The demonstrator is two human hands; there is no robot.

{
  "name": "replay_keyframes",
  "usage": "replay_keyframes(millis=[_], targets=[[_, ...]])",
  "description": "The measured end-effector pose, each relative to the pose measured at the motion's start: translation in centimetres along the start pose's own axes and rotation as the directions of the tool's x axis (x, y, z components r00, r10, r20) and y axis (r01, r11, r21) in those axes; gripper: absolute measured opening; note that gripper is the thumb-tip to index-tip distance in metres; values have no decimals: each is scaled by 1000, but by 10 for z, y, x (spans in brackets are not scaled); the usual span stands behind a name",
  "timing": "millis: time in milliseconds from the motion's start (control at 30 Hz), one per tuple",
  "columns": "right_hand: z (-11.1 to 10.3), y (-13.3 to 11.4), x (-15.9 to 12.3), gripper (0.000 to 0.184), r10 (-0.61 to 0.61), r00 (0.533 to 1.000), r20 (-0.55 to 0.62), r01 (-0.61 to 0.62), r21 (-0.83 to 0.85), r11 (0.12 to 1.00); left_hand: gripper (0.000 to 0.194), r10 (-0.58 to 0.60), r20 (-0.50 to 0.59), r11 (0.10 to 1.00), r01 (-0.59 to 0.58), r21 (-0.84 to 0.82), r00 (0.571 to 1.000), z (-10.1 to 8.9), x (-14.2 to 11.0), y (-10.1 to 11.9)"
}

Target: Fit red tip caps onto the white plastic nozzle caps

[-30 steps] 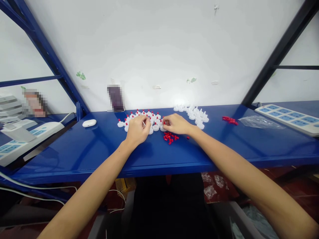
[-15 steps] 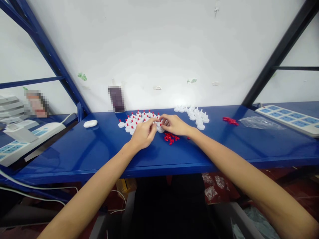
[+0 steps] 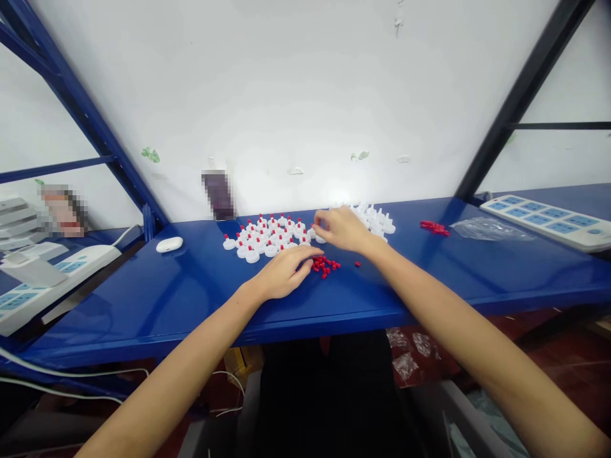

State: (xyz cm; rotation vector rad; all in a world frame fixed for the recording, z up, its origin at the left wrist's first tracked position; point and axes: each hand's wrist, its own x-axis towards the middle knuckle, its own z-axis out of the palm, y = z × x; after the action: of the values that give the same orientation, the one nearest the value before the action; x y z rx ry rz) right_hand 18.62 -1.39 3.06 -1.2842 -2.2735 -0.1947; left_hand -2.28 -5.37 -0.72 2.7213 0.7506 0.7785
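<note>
My left hand (image 3: pixel 287 270) reaches over the near edge of the pile of small red caps (image 3: pixel 325 266). Its index finger and thumb are apart, the fingertips at the caps. My right hand (image 3: pixel 342 229) hovers above and behind that pile, fingers curved and thumb apart, beside the white nozzle lids with red tips (image 3: pixel 260 238). No held thing shows in either hand. These capped lids stand upright in a cluster to the left. Behind my right hand stand plain white nozzle lids (image 3: pixel 377 219), partly hidden by it.
One red cap (image 3: pixel 358 264) lies apart. Further right are more red pieces (image 3: pixel 434 228) and a clear plastic bag (image 3: pixel 487 229). A white case (image 3: pixel 169 244) sits at left. Power strips (image 3: pixel 548 219) lie at both sides. A dark blurred-out object (image 3: pixel 219 195) leans on the wall.
My hands have parted. My left hand has moved right and nearer to me, to the red caps; my right hand has risen away from the lid it was at. The view has shifted slightly.
</note>
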Motion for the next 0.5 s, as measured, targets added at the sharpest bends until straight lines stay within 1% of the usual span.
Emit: replay_keyframes(millis=[67, 100, 167, 200, 300, 333, 400, 433, 467, 500], targets=[[-16, 2, 1, 22, 102, 994, -28, -104, -94, 990, 37, 8, 9, 1000, -8, 21, 1000, 2, 0, -2], [-24, 5, 1, 25, 167, 986, -20, -168, -113, 979, 37, 5, 16, 999, -6, 38, 1000, 3, 0, -4], [-39, 12, -3, 28, 281, 959, 22, -276, -130, 952, 38, -14, 29, 997, 12, 81, 999, 5, 0, -6], [-46, 17, -8, 29, 317, 947, 52, -307, -143, 941, 38, -26, 32, 995, 23, 101, 999, 6, 0, -8], [-62, 35, -26, 25, 384, 911, 152, -342, -243, 908, 37, -42, 35, 991, 37, 131, 998, 8, 1, -10], [-66, 42, -33, 24, 415, 888, 199, -350, -292, 890, 36, -38, 35, 991, 33, 132, 999, 8, 2, -10], [-70, 53, -46, 26, 498, 821, 280, -385, -374, 844, 35, -29, 38, 991, 24, 133, 999, 8, 3, -10], [-71, 57, -50, 27, 523, 794, 309, -394, -393, 831, 35, -28, 40, 990, 22, 141, 999, 8, 3, -9], [-70, 60, -52, 27, 532, 783, 321, -391, -411, 824, 35, -29, 40, 987, 23, 158, 999, 8, 4, -8], [-69, 62, -53, 25, 528, 784, 326, -379, -422, 823, 34, -32, 44, 982, 24, 186, 999, 7, 4, -7]])
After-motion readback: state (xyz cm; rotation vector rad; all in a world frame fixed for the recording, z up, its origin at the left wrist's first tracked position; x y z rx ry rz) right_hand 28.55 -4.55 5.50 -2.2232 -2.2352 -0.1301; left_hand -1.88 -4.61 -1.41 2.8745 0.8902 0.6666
